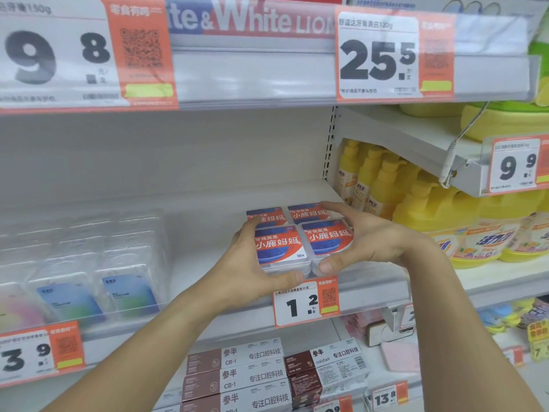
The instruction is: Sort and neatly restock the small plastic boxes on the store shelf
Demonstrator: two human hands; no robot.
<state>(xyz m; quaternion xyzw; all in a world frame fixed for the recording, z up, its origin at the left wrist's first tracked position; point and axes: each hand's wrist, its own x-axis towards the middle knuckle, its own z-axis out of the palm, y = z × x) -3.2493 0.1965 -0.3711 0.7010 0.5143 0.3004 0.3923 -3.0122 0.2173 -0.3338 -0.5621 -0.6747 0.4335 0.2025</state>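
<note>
Several small clear plastic boxes with red-and-blue labels [279,245] stand in a two-by-two block near the front edge of the white shelf [208,257]. My left hand [252,269] grips the block's left side, thumb curled under the front-left box. My right hand [365,239] grips the right side, with its fingers reaching over the rear right box [307,214] and its thumb on the front of the front-right box [326,242]. The boxes look stacked; the lower layers are mostly hidden by my hands.
Clear blister packs [98,263] fill the shelf's left part behind a clear guard. Yellow detergent bottles [383,185] stand right of the upright divider. A 1.2 price tag [306,301] hangs below the boxes. Boxed toothpaste [237,373] lies on the shelf beneath. Bare shelf lies between packs and boxes.
</note>
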